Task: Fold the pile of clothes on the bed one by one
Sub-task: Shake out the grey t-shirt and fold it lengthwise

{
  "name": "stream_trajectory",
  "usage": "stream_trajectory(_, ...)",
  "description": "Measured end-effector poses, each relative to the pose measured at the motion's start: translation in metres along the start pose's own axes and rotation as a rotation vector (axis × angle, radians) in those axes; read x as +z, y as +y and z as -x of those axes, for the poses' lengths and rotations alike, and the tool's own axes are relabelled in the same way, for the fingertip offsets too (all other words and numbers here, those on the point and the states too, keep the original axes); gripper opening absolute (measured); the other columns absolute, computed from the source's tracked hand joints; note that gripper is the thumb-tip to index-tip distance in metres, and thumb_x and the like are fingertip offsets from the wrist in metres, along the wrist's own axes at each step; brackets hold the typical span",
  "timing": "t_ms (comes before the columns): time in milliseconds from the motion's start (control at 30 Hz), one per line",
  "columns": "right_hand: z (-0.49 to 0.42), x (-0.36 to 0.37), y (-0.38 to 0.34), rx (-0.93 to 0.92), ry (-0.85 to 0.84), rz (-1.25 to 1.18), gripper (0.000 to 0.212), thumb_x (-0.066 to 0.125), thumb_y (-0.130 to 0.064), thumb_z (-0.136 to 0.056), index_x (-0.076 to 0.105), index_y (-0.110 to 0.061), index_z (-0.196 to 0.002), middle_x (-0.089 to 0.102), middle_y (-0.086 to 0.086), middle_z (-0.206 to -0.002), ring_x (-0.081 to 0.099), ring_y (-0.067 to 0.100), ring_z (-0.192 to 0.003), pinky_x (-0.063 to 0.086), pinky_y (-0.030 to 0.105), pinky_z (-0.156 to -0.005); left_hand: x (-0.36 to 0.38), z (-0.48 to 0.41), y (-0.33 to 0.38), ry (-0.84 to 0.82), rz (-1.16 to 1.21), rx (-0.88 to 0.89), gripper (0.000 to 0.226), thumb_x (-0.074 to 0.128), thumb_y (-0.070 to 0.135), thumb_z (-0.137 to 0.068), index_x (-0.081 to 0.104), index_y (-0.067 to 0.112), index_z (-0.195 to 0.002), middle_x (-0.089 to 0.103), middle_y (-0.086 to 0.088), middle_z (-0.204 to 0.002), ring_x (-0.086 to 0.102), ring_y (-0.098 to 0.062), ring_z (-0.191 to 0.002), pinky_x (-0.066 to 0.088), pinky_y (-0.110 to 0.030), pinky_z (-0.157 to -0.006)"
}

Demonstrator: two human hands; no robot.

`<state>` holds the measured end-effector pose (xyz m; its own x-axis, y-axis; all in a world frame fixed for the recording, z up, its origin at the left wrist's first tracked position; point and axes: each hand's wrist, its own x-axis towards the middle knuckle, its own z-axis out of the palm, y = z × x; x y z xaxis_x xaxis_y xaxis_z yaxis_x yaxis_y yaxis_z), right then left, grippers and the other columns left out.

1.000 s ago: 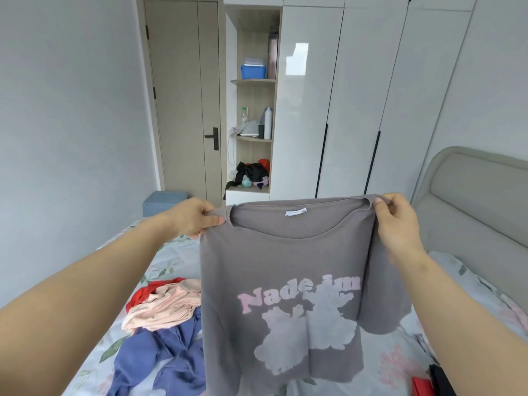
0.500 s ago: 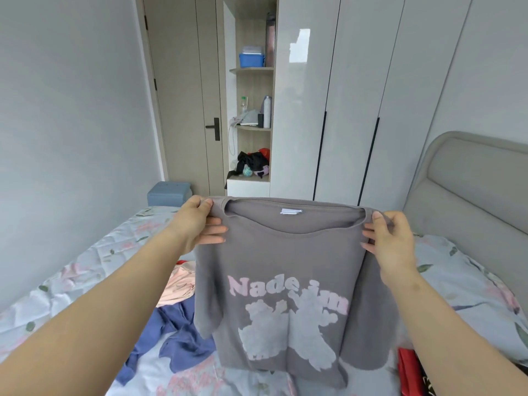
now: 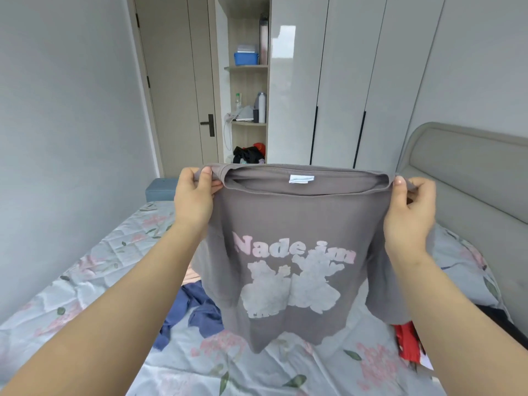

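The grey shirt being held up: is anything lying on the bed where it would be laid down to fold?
Partly. A blue garment lies on the bed below the left side of the shirt, and a red one lies to the right. The bed under the hem, nearer the camera, looks free.

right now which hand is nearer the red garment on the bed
Right. The right hand grips the grey T-shirt above the red garment; the left hand grips its opposite shoulder, farther off.

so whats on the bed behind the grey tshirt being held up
Beside the grey t-shirt, a blue garment and some pink cloth show on the floral sheet at left, a red item at right. Anything directly behind it is covered.
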<state>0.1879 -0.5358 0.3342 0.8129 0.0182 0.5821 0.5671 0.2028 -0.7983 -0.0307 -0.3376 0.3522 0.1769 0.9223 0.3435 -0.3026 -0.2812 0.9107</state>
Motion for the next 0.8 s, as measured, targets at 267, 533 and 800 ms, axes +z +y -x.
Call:
stream_trajectory(267, -0.005, -0.024, -0.072, -0.144, 0.163, 0.013, 0.011, 0.043, -0.045, -0.087, 0.039, -0.038, -0.081, 0.050, 0.002, -0.096, 0.046, 0.014, -0.092, 0.040, 0.026, -0.086, 0.001, 0.025, 0.064, -0.034, 0.131, 0.220, 0.020, 0.043, 0.018, -0.101, 0.042, 0.020, -0.081, 0.063, -0.002, -0.085, 0.068, -0.011, -0.083, 0.052, -0.035, -0.093)
stream_trajectory(533, -0.022, -0.029, -0.040, -0.150, 0.125, 0.143, 0.012, 0.045, -0.041, -0.090, 0.041, -0.032, -0.083, 0.049, -0.007, -0.081, 0.053, 0.029, -0.103, 0.041, 0.033, -0.088, 0.024, 0.021, 0.034, -0.015, 0.066, 0.139, 0.019, 0.044, 0.021, -0.100, 0.043, 0.021, -0.081, 0.067, -0.005, -0.089, 0.069, -0.014, -0.086, 0.054, -0.032, -0.088)
stream_trajectory(800, -0.030, -0.026, 0.121, 0.123, -0.124, 0.370, 0.028, 0.051, -0.031, -0.096, 0.057, -0.005, -0.105, 0.063, 0.013, -0.101, 0.052, 0.034, -0.109, 0.037, 0.033, -0.087, 0.067, 0.009, -0.111, -0.038, -0.265, -0.184, 0.023, 0.043, 0.024, -0.100, 0.041, 0.021, -0.077, 0.065, -0.003, -0.089, 0.066, -0.010, -0.078, 0.051, -0.034, -0.082)
